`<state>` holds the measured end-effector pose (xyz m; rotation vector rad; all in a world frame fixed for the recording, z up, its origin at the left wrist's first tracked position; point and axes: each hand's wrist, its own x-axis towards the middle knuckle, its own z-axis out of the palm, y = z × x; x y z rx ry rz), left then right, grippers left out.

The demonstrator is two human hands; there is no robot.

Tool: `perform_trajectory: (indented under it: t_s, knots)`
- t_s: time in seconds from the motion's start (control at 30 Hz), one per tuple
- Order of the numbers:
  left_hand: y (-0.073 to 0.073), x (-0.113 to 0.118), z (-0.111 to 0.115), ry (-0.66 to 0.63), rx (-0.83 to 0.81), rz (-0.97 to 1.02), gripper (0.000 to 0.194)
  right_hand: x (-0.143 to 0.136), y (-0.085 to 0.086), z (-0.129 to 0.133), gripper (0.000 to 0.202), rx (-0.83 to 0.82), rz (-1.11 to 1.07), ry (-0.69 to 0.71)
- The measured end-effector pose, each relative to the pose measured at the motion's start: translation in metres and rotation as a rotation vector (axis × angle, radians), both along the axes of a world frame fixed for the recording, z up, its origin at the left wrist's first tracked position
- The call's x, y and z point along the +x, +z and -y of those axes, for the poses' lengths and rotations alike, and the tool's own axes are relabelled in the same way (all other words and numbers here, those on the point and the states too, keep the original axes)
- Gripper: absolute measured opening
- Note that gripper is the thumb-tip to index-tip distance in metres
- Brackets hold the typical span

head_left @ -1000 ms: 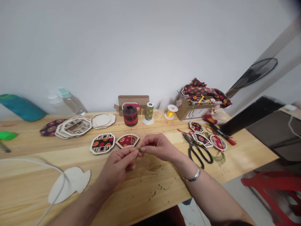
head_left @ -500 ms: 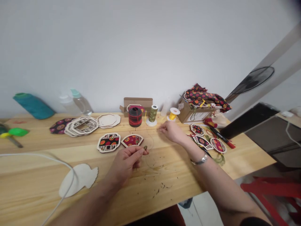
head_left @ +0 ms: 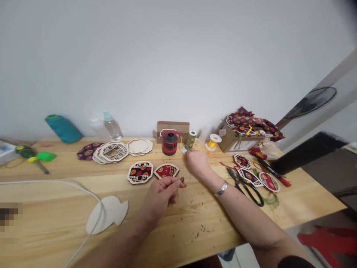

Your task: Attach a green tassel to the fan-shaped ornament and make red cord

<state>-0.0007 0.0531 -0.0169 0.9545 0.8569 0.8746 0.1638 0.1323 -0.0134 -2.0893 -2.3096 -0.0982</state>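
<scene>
My left hand [head_left: 164,191] is closed in a pinch on a small olive-green bundle of thread [head_left: 182,179], above the near side of a fan-shaped wooden frame piece [head_left: 166,171] with red patterned fabric. Thin thread trails from the bundle over the wood. At the foot of the green thread spool [head_left: 190,140] is my right hand [head_left: 197,162], its fingers curled together; what they hold, if anything, is hidden. Left of that spool stands a black spool of red cord [head_left: 169,144]. A yellow thread spool [head_left: 213,141] is to the right.
Scissors [head_left: 247,188] lie by my right forearm, among finished fabric ornaments [head_left: 269,181]. A cardboard box [head_left: 237,143] stands behind them. Stacked lattice frames [head_left: 113,152] and an octagonal fabric piece [head_left: 140,172] are at left. A white cable [head_left: 80,186] crosses a pale wooden cutout [head_left: 107,216].
The view has shifted, so the table's things appear further right. My right hand has moved left to the green spool's base. The scissors now show more fully. My left hand keeps its pinch.
</scene>
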Motion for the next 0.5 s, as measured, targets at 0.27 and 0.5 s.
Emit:
perform_trajectory:
  t_s: [0.27,0.5]
  knots:
    - [-0.002,-0.001,-0.001,-0.012,-0.005,0.016,0.027,0.015,0.001,0.019,0.022,-0.052,0.125,0.075]
    - [0.002,0.001,0.001,0.008,-0.024,0.031,0.023,0.073,0.021,0.067,0.022,-0.158,0.216,0.188]
